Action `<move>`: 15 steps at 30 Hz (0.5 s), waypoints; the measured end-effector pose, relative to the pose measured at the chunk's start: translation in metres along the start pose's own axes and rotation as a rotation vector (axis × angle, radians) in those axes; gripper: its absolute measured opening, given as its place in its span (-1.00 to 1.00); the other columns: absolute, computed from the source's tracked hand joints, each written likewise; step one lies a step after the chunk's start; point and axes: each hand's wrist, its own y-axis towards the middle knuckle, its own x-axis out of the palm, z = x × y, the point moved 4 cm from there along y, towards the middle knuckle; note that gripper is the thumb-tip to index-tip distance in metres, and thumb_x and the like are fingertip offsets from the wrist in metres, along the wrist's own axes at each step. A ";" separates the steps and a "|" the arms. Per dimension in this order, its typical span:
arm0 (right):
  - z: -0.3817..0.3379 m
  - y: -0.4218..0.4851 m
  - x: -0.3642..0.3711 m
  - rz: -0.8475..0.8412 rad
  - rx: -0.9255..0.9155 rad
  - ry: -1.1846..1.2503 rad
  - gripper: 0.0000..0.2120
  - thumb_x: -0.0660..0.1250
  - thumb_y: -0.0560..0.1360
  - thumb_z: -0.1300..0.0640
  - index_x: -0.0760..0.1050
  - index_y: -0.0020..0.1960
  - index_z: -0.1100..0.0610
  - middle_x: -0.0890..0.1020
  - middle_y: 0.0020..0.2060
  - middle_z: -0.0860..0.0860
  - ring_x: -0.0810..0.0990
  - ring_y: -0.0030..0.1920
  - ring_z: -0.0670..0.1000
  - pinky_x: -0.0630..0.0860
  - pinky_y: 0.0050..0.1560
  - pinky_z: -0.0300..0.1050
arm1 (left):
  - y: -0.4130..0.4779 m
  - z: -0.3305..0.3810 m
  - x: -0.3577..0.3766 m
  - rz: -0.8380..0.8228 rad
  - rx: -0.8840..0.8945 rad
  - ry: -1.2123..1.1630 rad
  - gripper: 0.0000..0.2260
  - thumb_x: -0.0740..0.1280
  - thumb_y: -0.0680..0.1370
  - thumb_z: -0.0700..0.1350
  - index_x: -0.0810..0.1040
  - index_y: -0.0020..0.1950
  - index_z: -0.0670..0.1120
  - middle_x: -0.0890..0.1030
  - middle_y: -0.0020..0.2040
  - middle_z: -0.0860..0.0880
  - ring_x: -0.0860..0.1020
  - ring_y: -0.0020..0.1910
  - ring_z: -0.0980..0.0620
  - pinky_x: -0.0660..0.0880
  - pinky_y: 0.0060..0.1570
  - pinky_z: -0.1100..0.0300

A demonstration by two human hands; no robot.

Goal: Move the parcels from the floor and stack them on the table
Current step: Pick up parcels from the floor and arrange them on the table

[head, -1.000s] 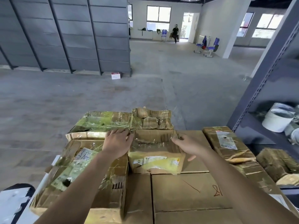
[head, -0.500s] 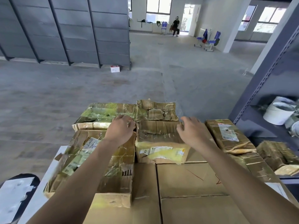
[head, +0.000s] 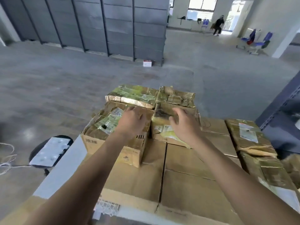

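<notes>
Extends both arms forward over a stack of parcels on the surface [head: 65,168]. Holds the left grip [head: 132,120] palm down, fingers loosely spread and nothing in it, over the far end of a torn carton [head: 103,127] with a pale label. Holds the right grip [head: 185,124] likewise spread wide and empty, above a small parcel [head: 164,132] with a yellow label, just beside the carton. Cannot tell whether either grip touches the cardboard below, blurred as it is. Shows, right behind these, a green parcel [head: 133,95] and a crumpled parcel [head: 177,96], side by side and touching. Finds all four lying on large plain boxes [head: 191,189]. Shows more taped side parcels [head: 248,135] at the right of the stack. Takes in, beyond, concrete floor [head: 65,78], grey racks [head: 97,26], a white box [head: 147,63] at their foot, blue chairs [head: 258,41] and a person [head: 218,25] far off. Shows, left of the surface, a black stool [head: 34,151] carrying a white sheet [head: 50,150].
</notes>
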 end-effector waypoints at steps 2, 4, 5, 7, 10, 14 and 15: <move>-0.016 -0.012 0.008 -0.049 -0.083 0.117 -0.61 0.19 0.61 0.00 0.35 0.41 0.07 0.50 0.26 0.05 0.55 0.13 0.04 0.47 0.04 -0.09 | -0.028 -0.006 -0.010 0.070 -0.069 -0.027 -0.74 0.19 0.60 -0.11 0.52 0.25 -0.09 0.49 0.21 -0.11 0.55 -0.02 -0.08 0.38 -0.12 0.23; -0.036 -0.029 0.018 -0.087 -0.166 0.247 -0.62 0.21 0.61 0.02 0.37 0.39 0.08 0.53 0.23 0.04 0.54 0.18 0.02 0.49 0.12 -0.05 | -0.061 -0.015 -0.021 0.145 -0.134 -0.039 -0.75 0.21 0.59 -0.12 0.54 0.23 -0.10 0.53 0.19 -0.11 0.53 0.04 -0.09 0.39 -0.06 0.19; -0.048 -0.039 0.023 -0.106 -0.203 0.302 -0.63 0.22 0.61 0.03 0.38 0.38 0.08 0.55 0.20 0.03 0.54 0.17 0.01 0.50 0.14 -0.04 | -0.080 -0.019 -0.027 0.193 -0.160 -0.041 -0.77 0.23 0.58 -0.14 0.55 0.20 -0.12 0.56 0.17 -0.12 0.52 0.10 -0.11 0.42 0.01 0.13; -0.073 -0.060 0.036 -0.157 -0.262 0.403 -0.65 0.23 0.60 0.04 0.40 0.37 0.10 0.57 0.16 0.01 0.55 0.11 -0.03 0.53 0.14 -0.04 | -0.122 -0.031 -0.040 0.294 -0.231 -0.033 -0.80 0.26 0.56 -0.18 0.58 0.14 -0.17 0.60 0.13 -0.14 0.52 0.15 -0.12 0.42 0.10 0.10; -0.117 -0.097 0.057 -0.251 -0.354 0.542 -0.68 0.24 0.60 0.08 0.43 0.33 0.12 0.58 0.14 0.01 0.55 0.06 -0.09 0.50 0.07 -0.22 | -0.188 -0.055 -0.063 0.386 -0.407 0.017 -0.79 0.27 0.54 -0.18 0.58 0.14 -0.17 0.60 0.15 -0.15 0.52 0.16 -0.10 0.39 0.15 0.13; -0.181 -0.158 0.090 -0.422 -0.469 0.624 -0.70 0.25 0.59 0.10 0.45 0.30 0.14 0.59 0.10 0.02 0.55 0.01 -0.09 0.41 0.02 -0.31 | -0.277 -0.085 -0.101 0.486 -0.556 0.068 -0.78 0.25 0.54 -0.18 0.57 0.15 -0.16 0.61 0.13 -0.14 0.55 0.11 -0.08 0.41 0.07 0.20; -0.196 -0.176 0.099 -0.475 -0.490 0.635 -0.70 0.25 0.59 0.10 0.45 0.30 0.14 0.59 0.08 0.03 0.55 0.00 -0.07 0.39 -0.01 -0.34 | -0.300 -0.092 -0.110 0.514 -0.586 0.086 -0.79 0.25 0.54 -0.18 0.58 0.13 -0.16 0.62 0.11 -0.15 0.56 0.09 -0.09 0.42 0.05 0.20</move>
